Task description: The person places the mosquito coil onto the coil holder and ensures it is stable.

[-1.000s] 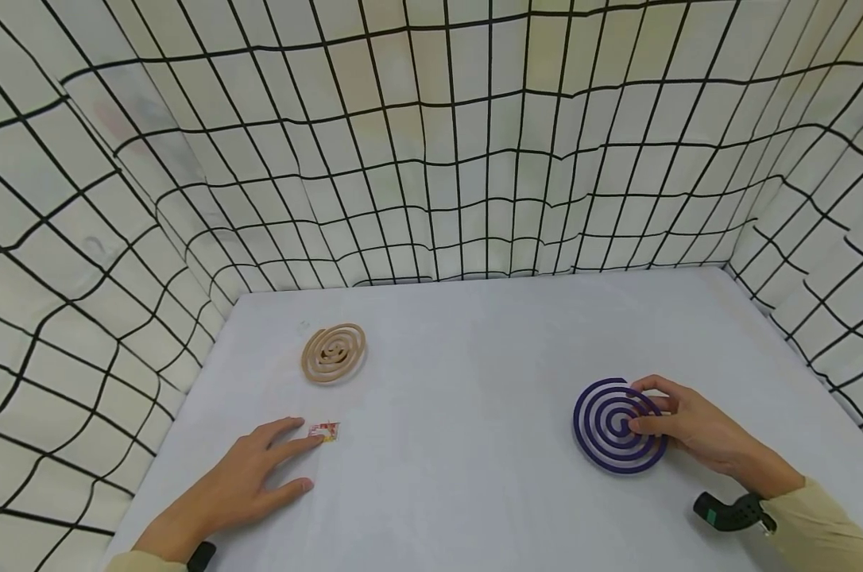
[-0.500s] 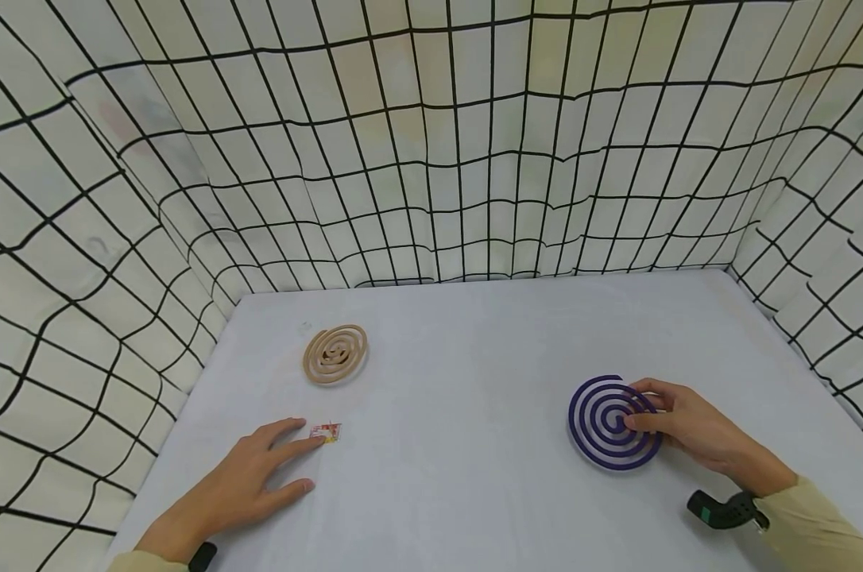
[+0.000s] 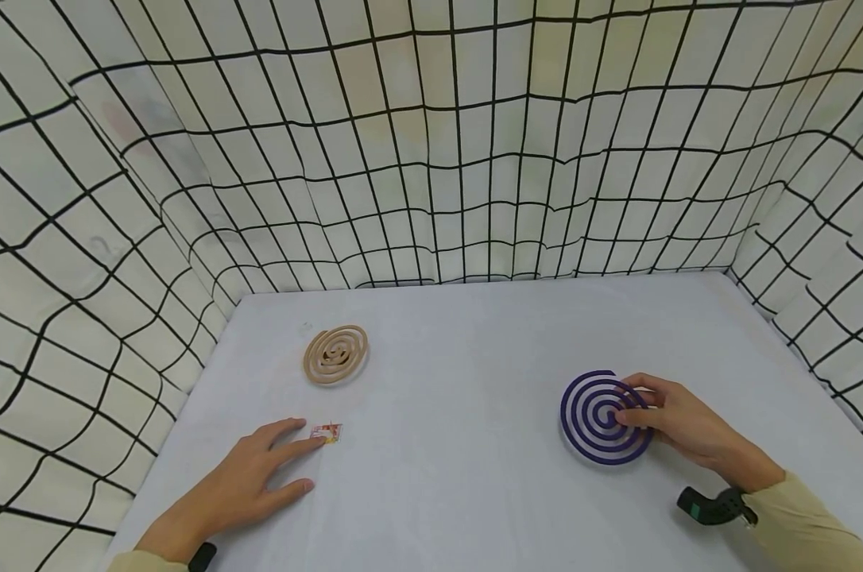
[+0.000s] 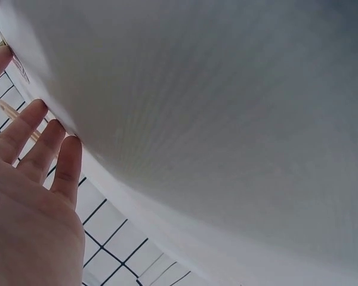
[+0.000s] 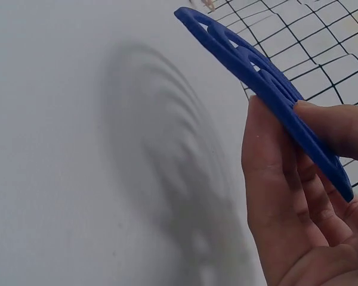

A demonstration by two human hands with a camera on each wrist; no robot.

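Observation:
My right hand (image 3: 696, 429) pinches a dark purple mosquito coil (image 3: 606, 414) between thumb and fingers. In the right wrist view the coil (image 5: 268, 95) looks blue, is tilted and held above the white surface, its shadow apart from it. My left hand (image 3: 241, 485) rests palm down on the left side of the surface, fingers spread and relaxed. One fingertip touches a small printed piece of paper or sticker (image 3: 331, 430). Farther back on the left lies a tan mosquito coil (image 3: 334, 355), flat on the surface. In the left wrist view the hand's fingers (image 4: 68, 164) are straight.
A white cloth-like surface (image 3: 460, 477) lies beneath both hands. Black netting (image 3: 460, 167) over pale walls encloses it at the back, left and right. Dark wrist devices sit at both sleeves, the right one (image 3: 714, 506) in fuller view. A tiny clear scrap (image 3: 306, 326) lies by the tan coil.
My right hand has shifted slightly left and a little away from me, carrying the purple mosquito coil. My left hand and the tan coil have stayed put.

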